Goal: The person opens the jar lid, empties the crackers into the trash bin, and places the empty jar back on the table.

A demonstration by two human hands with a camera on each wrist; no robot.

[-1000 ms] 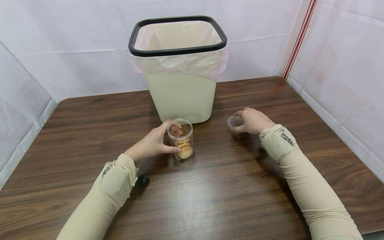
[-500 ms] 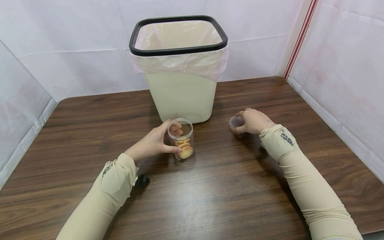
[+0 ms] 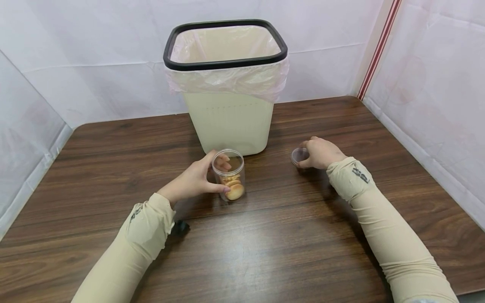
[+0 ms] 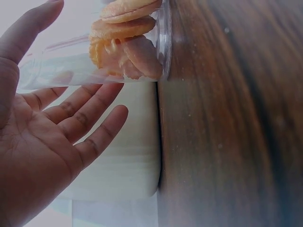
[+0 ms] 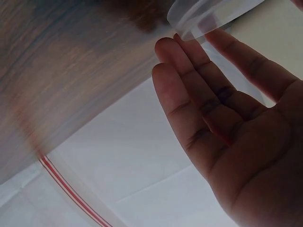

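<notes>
My left hand [image 3: 195, 179] holds a clear plastic jar [image 3: 242, 179], thumb on the near side and fingers on the far side. The jar stands upright on the table with its top uncovered. Several round golden cookies [image 3: 235, 192] lie inside it; in the left wrist view the cookies [image 4: 125, 27] show stacked near the jar's base. To the right, my right hand [image 3: 322, 152] pinches a clear round lid [image 3: 299, 156] by its edge, low over the table. Whether the lid touches the tabletop, I cannot tell. Part of the lid [image 5: 194, 21] shows above the fingertips in the right wrist view.
A cream trash bin [image 3: 231, 122] with a black rim and a thin pinkish liner [image 3: 227, 80] stands just behind the jar. Beneath my left wrist lies a small dark object [image 3: 181, 227]. White sheeting [image 3: 113, 84] surrounds the back and sides of the wooden table [image 3: 242, 261].
My right hand's lid has shifted slightly to the right and looks a little lower. My left hand and the jar have stayed in place.
</notes>
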